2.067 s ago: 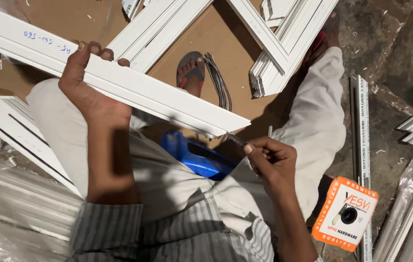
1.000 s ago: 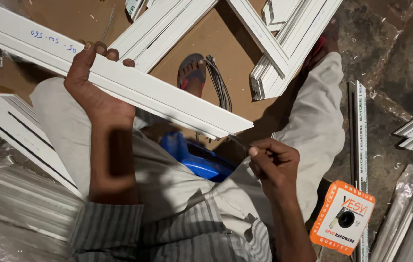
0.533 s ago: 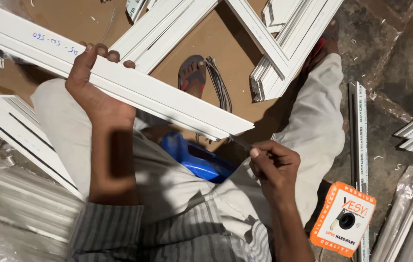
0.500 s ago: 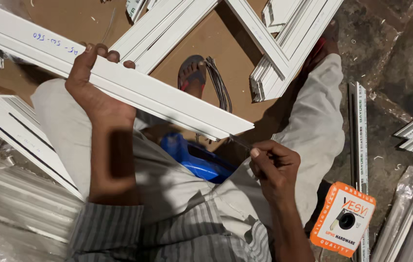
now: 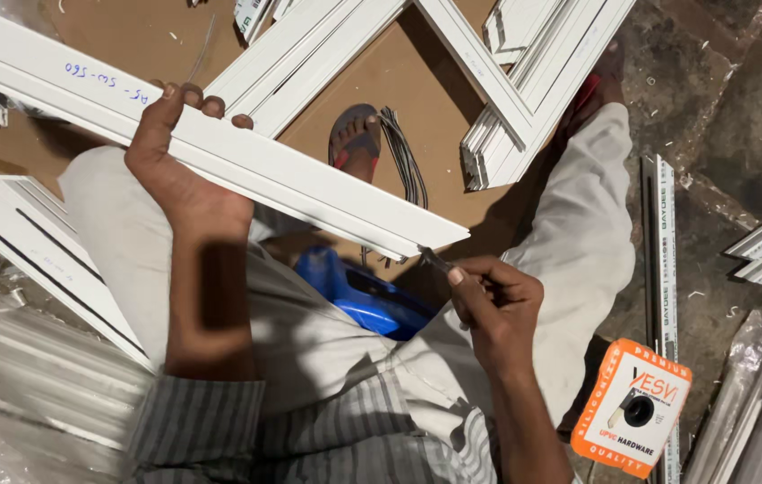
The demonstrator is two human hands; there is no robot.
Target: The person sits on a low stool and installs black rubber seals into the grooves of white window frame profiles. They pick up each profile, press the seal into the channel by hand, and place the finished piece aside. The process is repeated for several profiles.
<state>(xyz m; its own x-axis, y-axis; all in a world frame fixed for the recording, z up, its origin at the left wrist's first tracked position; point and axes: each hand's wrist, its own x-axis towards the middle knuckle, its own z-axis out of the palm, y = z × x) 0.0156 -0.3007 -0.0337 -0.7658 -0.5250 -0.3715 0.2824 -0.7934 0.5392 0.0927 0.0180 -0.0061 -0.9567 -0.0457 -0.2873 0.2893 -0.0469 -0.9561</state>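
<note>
From the head view, our left hand (image 5: 179, 175) grips a long white profile strip (image 5: 291, 184) slanting from upper left to centre. Our right hand (image 5: 493, 305) pinches a small dark tool (image 5: 436, 261) at the strip's lower end, above a blue object (image 5: 358, 291).

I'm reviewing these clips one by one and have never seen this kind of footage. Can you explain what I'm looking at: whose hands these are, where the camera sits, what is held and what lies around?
There is no machine here. The camera sits on a person's head and looks down at their own lap and two bare hands. The left hand grips a long white profile strip laid across the knees. The right hand pinches a small thin tool against the strip's cut end; what kind of tool is too small to tell. A blue object lies in the lap. Around them are more white strips on brown cardboard, a sandal, and an orange and white packet on the dark floor.
</note>
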